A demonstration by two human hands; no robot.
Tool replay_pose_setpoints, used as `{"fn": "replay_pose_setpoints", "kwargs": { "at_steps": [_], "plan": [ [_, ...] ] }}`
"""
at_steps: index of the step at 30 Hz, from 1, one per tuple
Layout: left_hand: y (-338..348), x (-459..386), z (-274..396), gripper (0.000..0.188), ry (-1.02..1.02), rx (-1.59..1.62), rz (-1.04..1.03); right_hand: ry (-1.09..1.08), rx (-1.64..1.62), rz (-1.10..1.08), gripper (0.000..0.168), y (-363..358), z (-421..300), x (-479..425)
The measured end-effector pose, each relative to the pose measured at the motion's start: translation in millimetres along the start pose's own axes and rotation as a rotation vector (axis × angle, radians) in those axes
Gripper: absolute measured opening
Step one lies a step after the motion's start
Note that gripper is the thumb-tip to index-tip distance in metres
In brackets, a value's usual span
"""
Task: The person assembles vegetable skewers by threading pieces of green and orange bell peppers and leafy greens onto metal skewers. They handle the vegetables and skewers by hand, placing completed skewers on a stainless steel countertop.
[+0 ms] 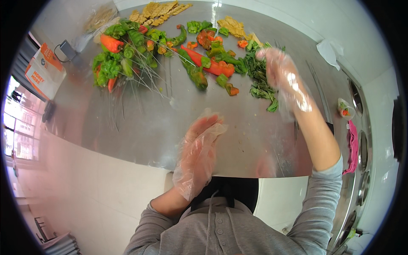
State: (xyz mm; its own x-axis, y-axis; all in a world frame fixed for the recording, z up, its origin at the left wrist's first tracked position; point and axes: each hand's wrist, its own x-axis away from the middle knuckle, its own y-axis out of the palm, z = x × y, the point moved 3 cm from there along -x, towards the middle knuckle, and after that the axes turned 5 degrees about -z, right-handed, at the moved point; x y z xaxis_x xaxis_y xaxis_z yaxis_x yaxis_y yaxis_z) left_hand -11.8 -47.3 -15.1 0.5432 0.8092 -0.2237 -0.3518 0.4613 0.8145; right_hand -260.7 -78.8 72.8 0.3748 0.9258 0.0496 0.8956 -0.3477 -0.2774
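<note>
My left hand (199,149), in a clear plastic glove, is over the near part of the steel table (140,137); whether its curled fingers hold anything is not plain. My right hand (279,70), gloved too and blurred, is at the right edge of a pile of leafy greens (259,76); its grip cannot be made out. Left of the greens lie a long red pepper (220,67), a dark green pepper (197,76) and pepper pieces (231,89). Farther left, green and red peppers on thin skewers (137,41) form a heap, the skewer ends pointing towards me.
Folded yellowish sheets (156,12) lie at the back, with more (232,27) behind the peppers. Metal skewers (318,86) lie at the right, near a pink cloth (352,146) and a small clear bag (346,110). A paper bag (46,71) stands at the left edge.
</note>
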Motion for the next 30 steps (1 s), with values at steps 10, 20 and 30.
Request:
{"fn": "replay_pose_setpoints", "kwargs": {
  "at_steps": [10, 20, 30],
  "plan": [
    [-8.2, 2.7, 2.6, 0.057, -0.042, 0.215, -0.075, -0.032, 0.843, 0.122, 0.038, 23.2, -13.6, -169.5],
    [-7.3, -0.4, 2.2, 0.033, -0.092, 0.469, -0.069, -0.086, 0.939, 0.203, 0.031, 35.3, 41.3, -307.7],
    [-13.4, 0.5, -1.5, 0.037, -0.054, 0.515, -0.148, 0.040, 1.060, -0.069, 0.025, 58.5, 20.8, -273.3]
  ]
}}
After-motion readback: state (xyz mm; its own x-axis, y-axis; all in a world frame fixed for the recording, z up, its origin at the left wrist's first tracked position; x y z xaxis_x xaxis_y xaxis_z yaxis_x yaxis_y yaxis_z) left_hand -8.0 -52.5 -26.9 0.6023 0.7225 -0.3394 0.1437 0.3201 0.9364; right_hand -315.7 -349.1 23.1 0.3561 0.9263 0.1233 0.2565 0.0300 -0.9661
